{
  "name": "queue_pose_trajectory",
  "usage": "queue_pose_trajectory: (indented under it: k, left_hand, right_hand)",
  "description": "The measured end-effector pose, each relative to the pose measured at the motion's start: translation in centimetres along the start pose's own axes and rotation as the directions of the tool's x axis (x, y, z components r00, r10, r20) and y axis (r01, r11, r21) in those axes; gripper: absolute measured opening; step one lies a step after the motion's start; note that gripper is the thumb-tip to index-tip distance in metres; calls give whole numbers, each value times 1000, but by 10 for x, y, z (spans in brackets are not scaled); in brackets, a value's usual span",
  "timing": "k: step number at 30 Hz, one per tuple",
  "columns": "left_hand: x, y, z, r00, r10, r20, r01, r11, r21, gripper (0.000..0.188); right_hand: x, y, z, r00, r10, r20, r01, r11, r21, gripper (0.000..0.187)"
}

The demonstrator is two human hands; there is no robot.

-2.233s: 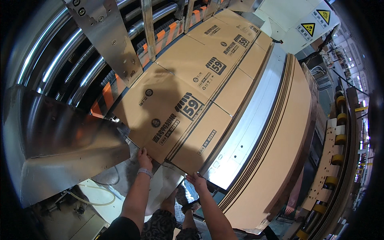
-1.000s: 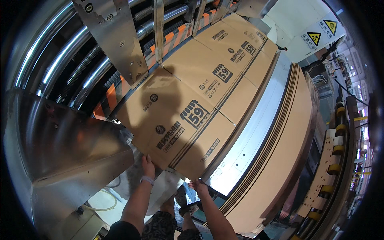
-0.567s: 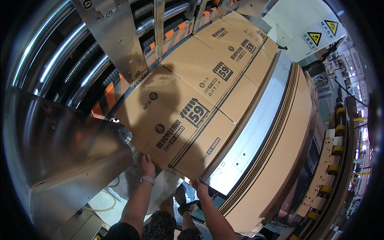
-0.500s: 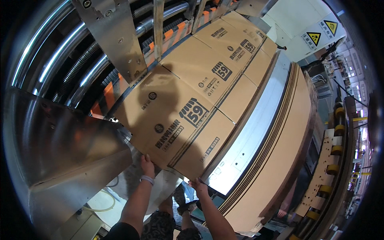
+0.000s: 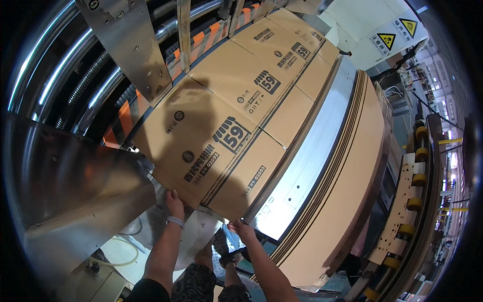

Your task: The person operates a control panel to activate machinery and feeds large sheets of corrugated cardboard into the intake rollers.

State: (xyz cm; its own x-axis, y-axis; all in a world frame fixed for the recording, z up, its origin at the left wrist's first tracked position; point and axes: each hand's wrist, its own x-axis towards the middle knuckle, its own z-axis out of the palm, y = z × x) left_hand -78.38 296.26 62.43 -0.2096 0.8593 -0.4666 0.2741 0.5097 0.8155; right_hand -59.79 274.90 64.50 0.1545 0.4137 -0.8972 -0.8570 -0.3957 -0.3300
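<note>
A printed brown cardboard sheet lies before me, its near end toward my body, the top of what appears to be a stack. My left hand, with a band on the wrist, is at the near edge, its fingers bent against the board. At the near right corner is my right hand. Its fingers are apart, one fingertip at the corner and others pointing left below the edge. The undersides of both hands are hidden. A shadow falls across the sheet's near left part.
Right of the sheet runs a pale metal strip, then a stack of plain brown boards. A bent steel guard stands at left, below metal rollers. A steel upright plate reaches the sheet's left edge. Yellow wheels line the far right.
The whole view has shifted, so the sheet and machine sit slightly further left. Both hands stay at the near edge. My right hand's fingers look more spread.
</note>
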Motion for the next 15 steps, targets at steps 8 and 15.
queue_pose_trajectory:
  k: [8, 15]
  left_hand:
    - [4, -3, 2, 998, 19, -63, -16, 998, 61, 26]
    - [-4, 10, 0, 998, 59, -38, -57, 996, 64, 24]
  right_hand:
    - [8, 7, -4, 1000, -4, 25, 3, 1000, 20, 30]
    - [-1, 0, 2, 1000, -9, 21, 10, 1000, -22, 31]
